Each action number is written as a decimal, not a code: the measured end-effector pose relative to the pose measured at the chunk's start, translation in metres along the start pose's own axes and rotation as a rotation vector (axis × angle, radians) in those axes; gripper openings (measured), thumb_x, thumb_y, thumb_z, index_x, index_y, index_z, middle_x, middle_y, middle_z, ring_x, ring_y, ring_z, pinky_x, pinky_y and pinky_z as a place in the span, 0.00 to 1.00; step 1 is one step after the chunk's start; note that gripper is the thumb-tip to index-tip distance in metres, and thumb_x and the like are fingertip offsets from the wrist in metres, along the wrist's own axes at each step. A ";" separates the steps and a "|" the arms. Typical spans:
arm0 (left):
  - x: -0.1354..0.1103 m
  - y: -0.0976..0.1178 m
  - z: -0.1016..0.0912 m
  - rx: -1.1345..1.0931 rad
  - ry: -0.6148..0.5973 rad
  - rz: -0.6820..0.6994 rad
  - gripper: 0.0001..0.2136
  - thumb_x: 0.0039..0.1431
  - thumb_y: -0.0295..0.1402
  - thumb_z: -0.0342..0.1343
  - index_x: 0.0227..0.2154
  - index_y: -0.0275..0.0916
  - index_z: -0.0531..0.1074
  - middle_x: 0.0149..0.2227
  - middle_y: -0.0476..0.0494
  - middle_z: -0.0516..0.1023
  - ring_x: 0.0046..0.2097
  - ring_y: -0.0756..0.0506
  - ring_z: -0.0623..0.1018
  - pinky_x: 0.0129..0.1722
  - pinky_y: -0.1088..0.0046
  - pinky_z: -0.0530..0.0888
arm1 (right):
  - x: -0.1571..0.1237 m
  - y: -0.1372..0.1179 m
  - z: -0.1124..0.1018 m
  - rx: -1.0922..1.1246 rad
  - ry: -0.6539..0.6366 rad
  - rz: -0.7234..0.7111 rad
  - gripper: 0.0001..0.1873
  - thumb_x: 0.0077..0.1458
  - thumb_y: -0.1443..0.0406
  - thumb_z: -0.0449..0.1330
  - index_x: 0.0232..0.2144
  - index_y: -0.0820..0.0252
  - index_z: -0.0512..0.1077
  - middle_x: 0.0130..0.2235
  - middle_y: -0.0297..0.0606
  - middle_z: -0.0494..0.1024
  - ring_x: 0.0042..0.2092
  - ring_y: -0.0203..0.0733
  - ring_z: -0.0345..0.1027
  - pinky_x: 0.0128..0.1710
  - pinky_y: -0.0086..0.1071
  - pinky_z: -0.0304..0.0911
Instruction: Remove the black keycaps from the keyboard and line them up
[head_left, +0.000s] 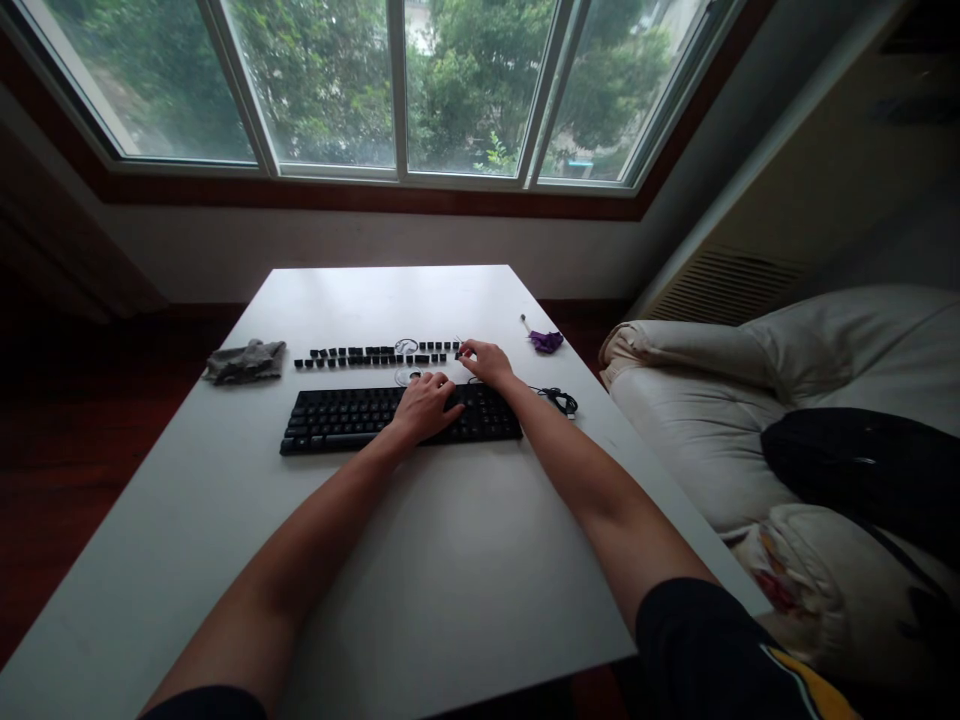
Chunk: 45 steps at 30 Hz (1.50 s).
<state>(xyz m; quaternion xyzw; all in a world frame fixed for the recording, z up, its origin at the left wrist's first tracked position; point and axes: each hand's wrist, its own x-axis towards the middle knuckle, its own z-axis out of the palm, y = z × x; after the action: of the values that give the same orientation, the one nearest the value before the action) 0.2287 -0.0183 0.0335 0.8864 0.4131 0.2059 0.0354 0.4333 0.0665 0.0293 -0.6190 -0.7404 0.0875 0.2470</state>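
Items on your bench (pixel 450 560), left to right:

1. Cloth (pixel 246 360): grey, crumpled, near the left edge, apart from everything else.
2. Keycaps (pixel 352 355): black, loose, laid in one long row just behind the keyboard and parallel to it. A thin wire loop (pixel 406 346) lies among them near the middle.
3. Keyboard (pixel 337 418): black, full length, square to you. Its left half shows keys in place. Your hands cover part of the right half, and any bare sockets are too small to make out.
4. Left hand (pixel 426 405): palm down on the keyboard right of centre, fingers loosely spread, gripping nothing that shows.
5. Right hand (pixel 487 362): fingertips drawn narrow at the right end of the keycap row, touching it or just above it. You cannot tell from here whether a cap sits between them.
6. Cable (pixel 559 400): black, bunched just beside the keyboard's right end.
7. Purple item (pixel 546 341): small, near the far right edge.
8. Bedding (pixel 750 400): pale, off the bench to the right.

Progress, judged from the layout: a good many caps are off and lined up, and the work is at the row's right end. How many are left cannot be counted.
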 end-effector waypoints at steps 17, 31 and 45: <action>0.001 0.000 -0.002 -0.010 0.000 0.004 0.14 0.62 0.44 0.56 0.44 0.41 0.74 0.48 0.37 0.74 0.50 0.35 0.71 0.51 0.55 0.67 | 0.021 -0.003 0.014 -0.153 -0.099 -0.086 0.10 0.59 0.64 0.61 0.44 0.53 0.75 0.45 0.37 0.79 0.43 0.43 0.71 0.42 0.32 0.61; 0.000 -0.001 0.000 -0.044 0.004 -0.010 0.14 0.62 0.44 0.57 0.45 0.42 0.74 0.48 0.37 0.73 0.51 0.35 0.70 0.52 0.55 0.67 | 0.009 -0.003 0.002 -0.037 -0.096 -0.154 0.13 0.60 0.61 0.61 0.48 0.54 0.74 0.49 0.38 0.77 0.46 0.42 0.70 0.48 0.33 0.63; 0.001 -0.003 0.003 -0.089 0.015 -0.009 0.14 0.61 0.45 0.58 0.44 0.42 0.74 0.48 0.37 0.73 0.51 0.35 0.70 0.52 0.55 0.67 | -0.058 -0.015 -0.037 0.436 0.265 -0.008 0.20 0.65 0.52 0.50 0.36 0.59 0.74 0.26 0.32 0.69 0.28 0.38 0.63 0.32 0.32 0.60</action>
<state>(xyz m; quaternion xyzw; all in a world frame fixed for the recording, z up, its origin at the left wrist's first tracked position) 0.2282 -0.0149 0.0301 0.8806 0.4076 0.2303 0.0727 0.4442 0.0014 0.0532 -0.5542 -0.6677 0.1621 0.4699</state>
